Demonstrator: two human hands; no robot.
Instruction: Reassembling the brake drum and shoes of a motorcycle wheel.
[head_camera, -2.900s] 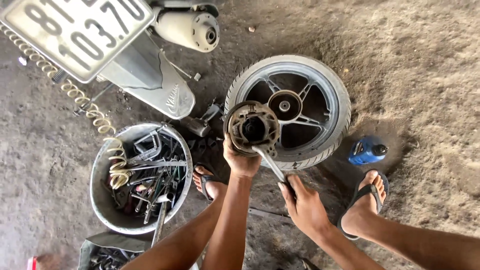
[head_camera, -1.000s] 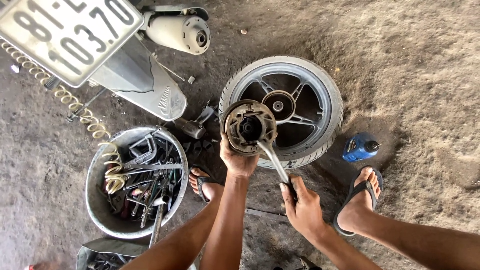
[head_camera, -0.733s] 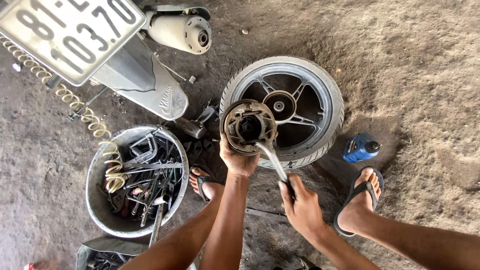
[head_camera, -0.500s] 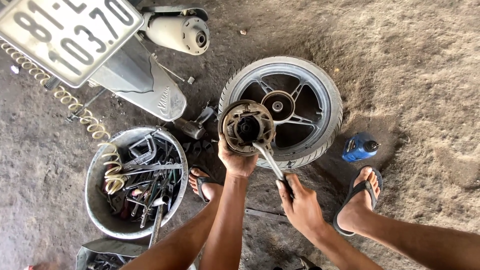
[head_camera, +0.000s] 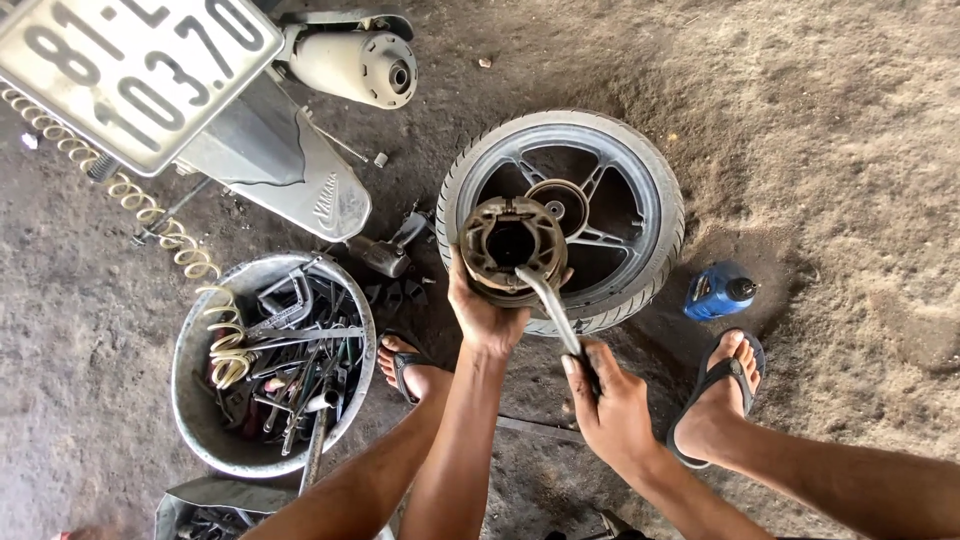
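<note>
Head view, looking straight down; left hand (head_camera: 487, 318) is clenched on the lower rim of a round brake plate (head_camera: 510, 248), holding it up above the wheel (head_camera: 640, 215) that lies flat on the dirt floor (head_camera: 850, 150); right hand (head_camera: 612, 410) is wrapped around the handle end of a metal wrench (head_camera: 553, 312), whose head sits at the plate's centre; both grips closed and loaded, nothing released. Risk as I judge it: plate is held in the air by one hand only, so a hard pull on the wrench could twist it out of the fingers or let the wrench head slip off, knuckles then hitting the plate rim or the wheel spokes; a dropped plate would land near the bare toes in sandals (head_camera: 715, 390); dust on the floor could foul the brake parts. Materials: plate is rusty brown metal, circular, curved shoes around an open middle; wrench is a slim grey steel bar; wheel is cast alloy with branching spokes, ribbed black rubber tyre; floor is loose packed earth, gritty. Nearby: round dented metal tub (head_camera: 200, 330) full of tangled tools, left of the arms; yellowish coiled hose (head_camera: 190, 262) draped over its rim; small blue bottle (head_camera: 720, 290) with black cap beside the wheel; scooter rear with a plate and pale exhaust (head_camera: 350, 65) at top left.
</note>
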